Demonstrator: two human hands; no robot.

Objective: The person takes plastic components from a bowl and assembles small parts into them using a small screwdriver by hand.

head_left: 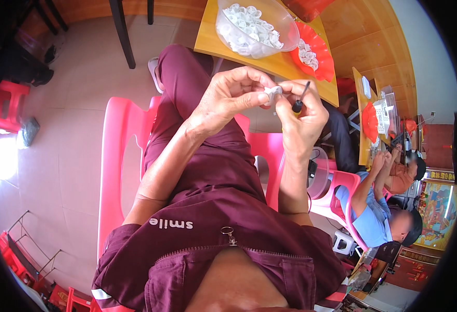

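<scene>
A small white plastic-looking piece point(273, 92) is pinched between the fingertips of both my hands, above my lap and just in front of the table's near edge. My left hand point(233, 93) grips it from the left with thumb and fingers. On the other side, my right hand point(303, 114) touches it with thumb and forefinger. Tucked in that same hand is a thin tool, seemingly a small screwdriver point(297, 106), its dark shaft pointing away from me and a bit of yellow showing at the handle. The fingers partly cover the white piece.
On the wooden table point(207, 36) stand a clear bowl point(290, 35) heaped with white pieces and a red scalloped dish point(326, 58) holding more. I sit on a pink plastic chair point(115, 156). To the right, a person in blue point(371, 218) and another person work at a second table.
</scene>
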